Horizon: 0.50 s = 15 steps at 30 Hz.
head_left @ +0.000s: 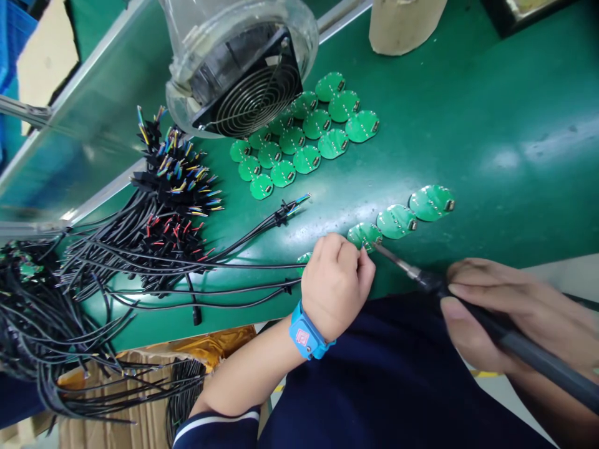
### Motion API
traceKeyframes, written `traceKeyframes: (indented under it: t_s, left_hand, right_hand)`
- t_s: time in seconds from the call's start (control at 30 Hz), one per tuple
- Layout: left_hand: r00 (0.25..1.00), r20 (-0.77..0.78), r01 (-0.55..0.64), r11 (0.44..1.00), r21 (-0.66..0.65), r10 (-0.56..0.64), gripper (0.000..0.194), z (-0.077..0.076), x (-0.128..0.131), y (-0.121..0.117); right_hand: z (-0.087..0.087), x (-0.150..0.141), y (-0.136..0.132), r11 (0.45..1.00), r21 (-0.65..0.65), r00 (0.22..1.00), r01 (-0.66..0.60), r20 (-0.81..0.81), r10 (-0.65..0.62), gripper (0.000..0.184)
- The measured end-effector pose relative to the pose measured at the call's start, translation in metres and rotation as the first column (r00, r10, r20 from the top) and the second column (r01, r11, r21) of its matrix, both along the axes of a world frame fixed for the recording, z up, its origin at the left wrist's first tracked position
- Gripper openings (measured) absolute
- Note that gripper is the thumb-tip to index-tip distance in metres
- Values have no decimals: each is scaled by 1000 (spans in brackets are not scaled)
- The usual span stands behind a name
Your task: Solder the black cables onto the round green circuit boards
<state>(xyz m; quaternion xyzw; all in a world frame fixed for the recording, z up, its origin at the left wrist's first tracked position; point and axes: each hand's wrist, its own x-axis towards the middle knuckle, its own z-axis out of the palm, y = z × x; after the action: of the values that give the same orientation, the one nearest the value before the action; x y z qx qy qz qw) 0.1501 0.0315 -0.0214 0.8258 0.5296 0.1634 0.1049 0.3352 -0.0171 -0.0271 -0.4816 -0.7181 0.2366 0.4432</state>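
Ok, on my feed R hand point(519, 305) grasps 1 iron point(428, 280), tip at 1 of 4 boards point(364, 234) by L hand point(334, 280), which pinches 1 wire point(363, 246); approx. 15 more bds point(332, 144) beyond, w/ 1 fan point(262, 100).

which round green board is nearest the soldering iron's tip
The board at the left hand, just left of the front row's two uncovered boards; the iron tip is at its edge, not theirs.
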Motion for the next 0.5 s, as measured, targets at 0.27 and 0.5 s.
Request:
traceKeyframes:
  t_s: [0.27, 0.5]
  left_hand:
    - [999, 45, 15, 997, -70, -12, 16, 3, -1, 2]
    - [996, 81, 42, 994, -105, -34, 15, 5, -4, 1]
  right_hand:
    - [-6, 4, -2, 992, 113, 996, 64, -61, -57, 30]
    - [-10, 0, -4, 999, -47, 999, 8, -48, -10, 16]
